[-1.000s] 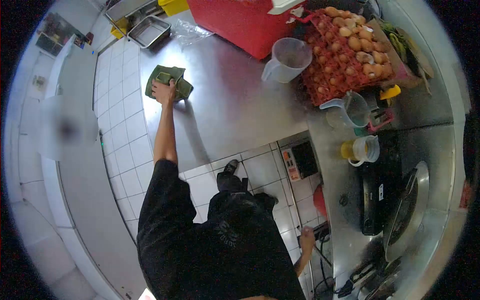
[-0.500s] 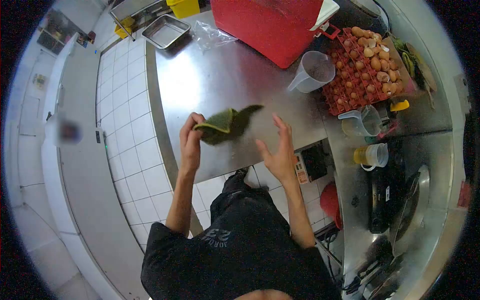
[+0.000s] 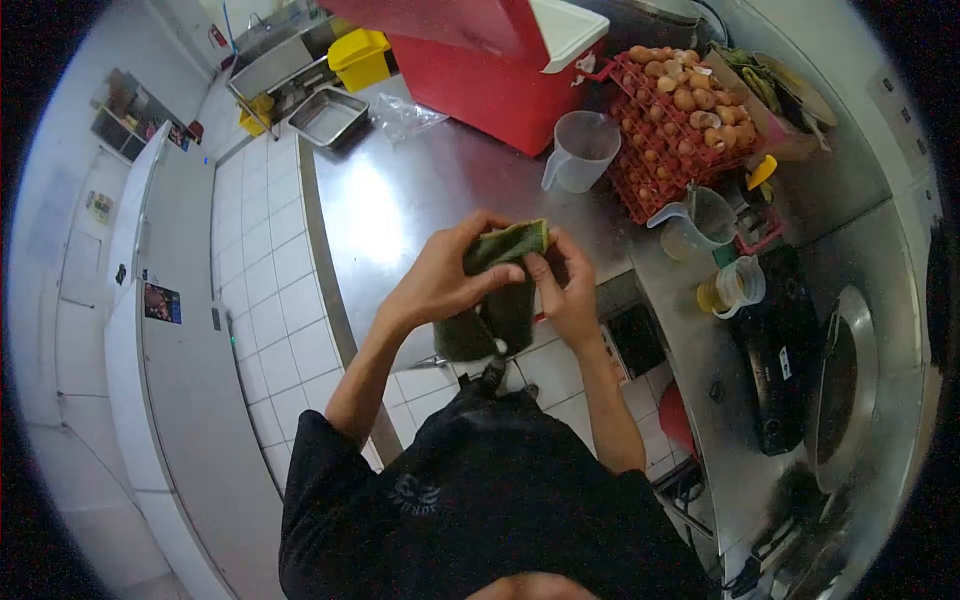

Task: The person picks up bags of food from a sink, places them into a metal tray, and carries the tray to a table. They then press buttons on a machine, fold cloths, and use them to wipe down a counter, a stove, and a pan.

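A dark green cloth [image 3: 510,308] with a yellow-green edge hangs folded between my hands, above the front edge of the steel table. My left hand [image 3: 445,272] grips its upper left part, thumb lying across the front. On the other side my right hand [image 3: 567,295] pinches the cloth near its upper right corner. The lower part of the cloth drops loosely towards my body. A small white spot shows near its bottom edge, too small to make out.
Behind stand a red cooler box [image 3: 470,80], a clear plastic jug [image 3: 585,150] and red egg trays [image 3: 645,165] with eggs and shells. A metal tray [image 3: 328,117] is at back left. To the right are another jug [image 3: 697,225], a black stove [image 3: 770,370] and a wok [image 3: 845,390].
My right hand has come in and taken hold of the cloth, which only my left hand held before. The cloth now hangs down closer to my body. The view has tilted.
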The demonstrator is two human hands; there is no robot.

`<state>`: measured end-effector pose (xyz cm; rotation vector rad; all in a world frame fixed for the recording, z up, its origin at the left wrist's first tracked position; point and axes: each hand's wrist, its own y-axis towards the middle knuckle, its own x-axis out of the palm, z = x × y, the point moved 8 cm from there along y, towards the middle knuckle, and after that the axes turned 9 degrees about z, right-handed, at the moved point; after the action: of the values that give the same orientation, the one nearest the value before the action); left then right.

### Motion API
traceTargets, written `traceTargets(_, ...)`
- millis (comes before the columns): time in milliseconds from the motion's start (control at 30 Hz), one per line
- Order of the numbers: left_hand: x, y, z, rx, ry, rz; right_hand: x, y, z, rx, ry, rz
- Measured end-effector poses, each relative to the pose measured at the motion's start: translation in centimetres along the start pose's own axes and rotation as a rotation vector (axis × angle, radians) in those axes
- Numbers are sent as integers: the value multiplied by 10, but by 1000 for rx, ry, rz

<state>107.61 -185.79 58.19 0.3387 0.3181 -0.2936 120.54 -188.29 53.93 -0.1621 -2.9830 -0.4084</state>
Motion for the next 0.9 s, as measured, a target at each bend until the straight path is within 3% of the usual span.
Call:
traceTargets(67, 9, -5, 4, -26, 133, -136, -1, -7, -30, -193, -121, 56)
traceTargets(133, 8, -9, 22, 39, 124, -86, -2, -10, -17, -179, -52, 28)
traceTargets(200, -8, -12, 43, 69, 78, 100, 1, -16, -13, -384, -290, 18)
traceTargets(267, -16, -15, 55, 102, 64, 149, 1, -20, 22, -354, -307, 3)
traceTargets(333, -34, -21, 65, 193, 21, 284, 0, -24, 42, -467, -574, -11)
traceTargets(367, -46, -23, 72, 126, 32, 318, -7, -22, 49, -468, -578, -13)
traceTargets(400, -61, -21, 73, 162, 36, 352, -18, -15, 68, -252, -466, -79)
traceTargets(433, -79, -18, 59, 140, 38, 406, -29, -10, 90, -34, -352, -143)
traceTargets(500, -114, -5, 7, 73, 73, 459, -62, 15, 117, -118, -453, -37)
traceTargets(567, -134, 14, -52, 7, 47, 454, -55, 44, 77, -201, -688, -47)
traceTargets(633, -150, 23, -105, -80, -81, 460, -43, 74, 61, -206, -665, -85)
traceTargets(767, -182, 3, -114, -53, -79, 505, -22, 86, -11, -404, -742, 85)
traceTargets(833, -199, -36, -150, -156, -108, 619, -18, 63, -15, -526, -801, 124)
traceTargets(900, -196, -76, -167, -321, -82, 570, -5, 24, 9, -487, -858, 34)
